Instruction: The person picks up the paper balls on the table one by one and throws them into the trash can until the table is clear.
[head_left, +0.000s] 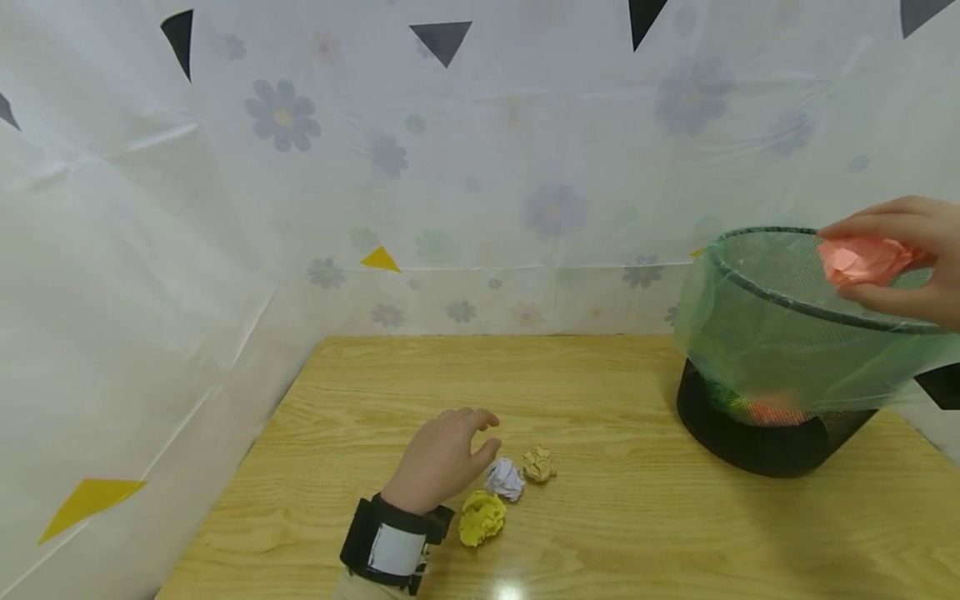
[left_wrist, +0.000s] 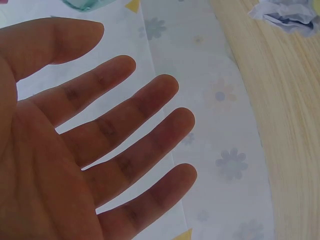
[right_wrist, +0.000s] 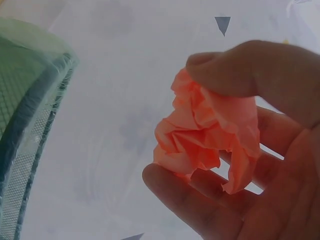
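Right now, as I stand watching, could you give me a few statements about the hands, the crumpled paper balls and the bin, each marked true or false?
1. The right hand holds a crumpled coral-pink paper ball. True.
2. A crumpled bright yellow paper ball, a crumpled white paper ball and a crumpled tan paper ball lie on the light brown wooden table. True.
3. The left hand grips the white ball. False: the left hand holds nothing.
4. A translucent green plastic liner hangs over the rim of the round black mesh bin. True.
5. The bin stands on the person's left. False: it stands on the right.
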